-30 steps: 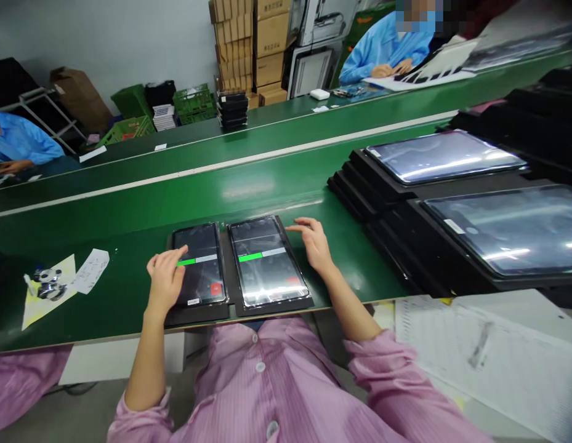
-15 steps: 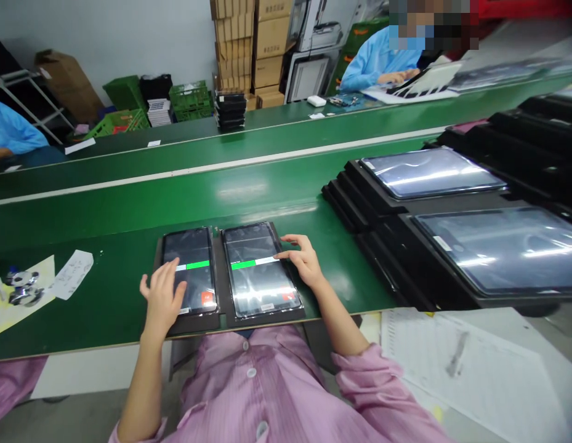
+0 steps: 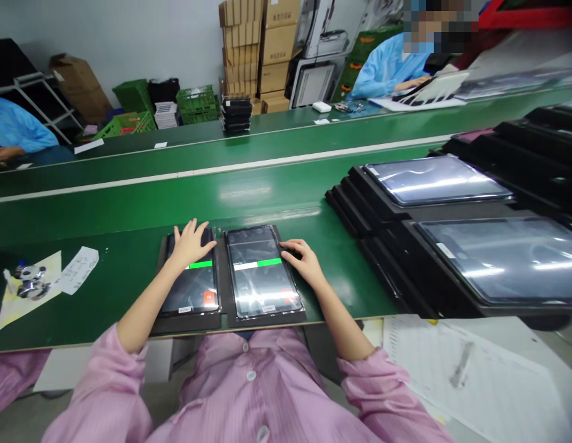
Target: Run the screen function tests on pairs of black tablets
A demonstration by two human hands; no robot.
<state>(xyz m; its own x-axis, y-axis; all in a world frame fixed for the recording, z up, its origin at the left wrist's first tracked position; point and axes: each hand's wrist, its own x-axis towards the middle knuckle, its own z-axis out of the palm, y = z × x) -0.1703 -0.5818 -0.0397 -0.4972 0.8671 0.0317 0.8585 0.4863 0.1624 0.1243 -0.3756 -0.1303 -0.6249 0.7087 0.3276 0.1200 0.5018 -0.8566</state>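
Two dark tablets lie side by side on black trays at the front edge of the green bench. Over the upper part of the left tablet is my left hand, fingers spread and holding nothing; it hides part of the screen. My right hand rests at the right edge of the right tablet, its fingers apart and slightly bent. Each screen shows a white and green bar across the middle and a red square near the lower right.
Stacked black trays with tablets stand on the right. Metal parts and a paper note lie at the left. Printed sheets sit below right. Two people in blue work across the green bench.
My left hand has moved up and right over the left tablet. My right fingers have drawn back to the right tablet's edge. Its green segment is now on the right of the bar.
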